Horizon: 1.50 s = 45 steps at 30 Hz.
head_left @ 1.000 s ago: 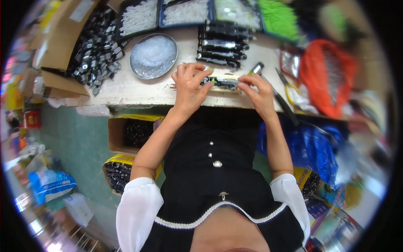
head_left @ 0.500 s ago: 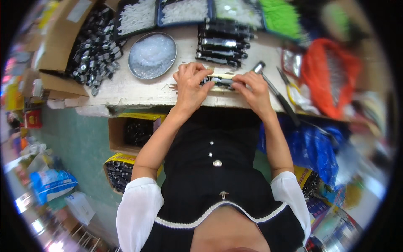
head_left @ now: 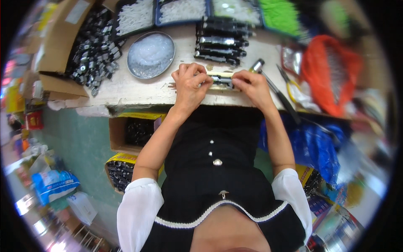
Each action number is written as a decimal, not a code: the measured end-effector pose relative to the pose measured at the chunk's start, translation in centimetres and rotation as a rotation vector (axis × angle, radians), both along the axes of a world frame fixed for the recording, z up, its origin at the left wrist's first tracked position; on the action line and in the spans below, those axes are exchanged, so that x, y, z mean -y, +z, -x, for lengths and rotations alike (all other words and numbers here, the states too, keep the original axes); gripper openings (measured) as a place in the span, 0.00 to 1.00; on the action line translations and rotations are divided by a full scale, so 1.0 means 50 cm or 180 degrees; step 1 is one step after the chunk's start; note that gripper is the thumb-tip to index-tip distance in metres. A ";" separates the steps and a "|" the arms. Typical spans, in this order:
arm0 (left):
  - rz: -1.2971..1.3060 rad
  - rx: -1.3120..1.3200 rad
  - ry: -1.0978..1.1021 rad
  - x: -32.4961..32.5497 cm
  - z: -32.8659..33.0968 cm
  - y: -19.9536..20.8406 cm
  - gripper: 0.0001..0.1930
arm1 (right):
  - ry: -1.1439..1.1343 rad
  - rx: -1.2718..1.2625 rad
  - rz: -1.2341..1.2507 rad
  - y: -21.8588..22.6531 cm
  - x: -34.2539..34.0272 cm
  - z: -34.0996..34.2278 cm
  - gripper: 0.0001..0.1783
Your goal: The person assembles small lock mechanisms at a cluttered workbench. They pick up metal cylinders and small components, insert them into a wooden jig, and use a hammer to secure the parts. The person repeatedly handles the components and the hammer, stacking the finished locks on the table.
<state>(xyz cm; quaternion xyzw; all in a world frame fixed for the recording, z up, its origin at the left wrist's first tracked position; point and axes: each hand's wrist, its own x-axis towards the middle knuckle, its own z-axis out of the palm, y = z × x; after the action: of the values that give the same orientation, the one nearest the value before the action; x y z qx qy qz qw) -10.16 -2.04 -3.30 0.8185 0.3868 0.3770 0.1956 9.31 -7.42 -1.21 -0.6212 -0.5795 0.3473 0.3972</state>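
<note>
Hardly anything moved since earlier frames: left hand and right hand keep fingers curled shut on ends of the small black-and-silver part between their fingertips at bench edge; a loose pinch could drop it over that edge.

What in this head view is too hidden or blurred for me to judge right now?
- Black part between left hand and right hand: fingers cover both ends, so its shape is unclear.
- Round tray contents: clear bits, too small to tell.
- Orange bag: blurred near the rim.
- Box under the table: the table edge hides part of it.
</note>
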 end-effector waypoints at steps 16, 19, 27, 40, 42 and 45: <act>-0.0146 -0.0072 -0.0121 -0.002 0.003 0.003 0.05 | 0.0050 -0.0378 0.1148 -0.011 -0.035 -0.019 0.08; -0.0056 -0.0048 -0.0122 0.000 0.004 0.006 0.05 | 0.0404 0.0008 0.0904 0.025 -0.054 -0.035 0.07; 0.0011 0.0082 -0.0111 0.001 -0.003 0.010 0.05 | -0.0243 0.1555 -0.0588 0.126 -0.252 -0.152 0.09; -0.0014 0.0085 -0.0051 0.007 0.001 0.002 0.05 | -0.1133 0.3217 -0.0882 0.063 -0.465 -0.185 0.18; -0.0029 0.0135 -0.0120 0.004 -0.004 -0.002 0.05 | -0.1314 0.2618 -0.1368 0.035 -0.471 -0.231 0.18; 0.0000 0.0080 0.0021 0.008 0.001 0.001 0.06 | -0.0479 0.0551 -0.0916 0.102 -0.356 -0.171 0.21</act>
<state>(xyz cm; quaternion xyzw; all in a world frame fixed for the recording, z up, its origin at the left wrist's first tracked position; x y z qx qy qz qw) -10.19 -2.45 -3.26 0.8124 0.3870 0.3879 0.1992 17.85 10.37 3.89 -0.6271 -0.6071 0.1753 0.4555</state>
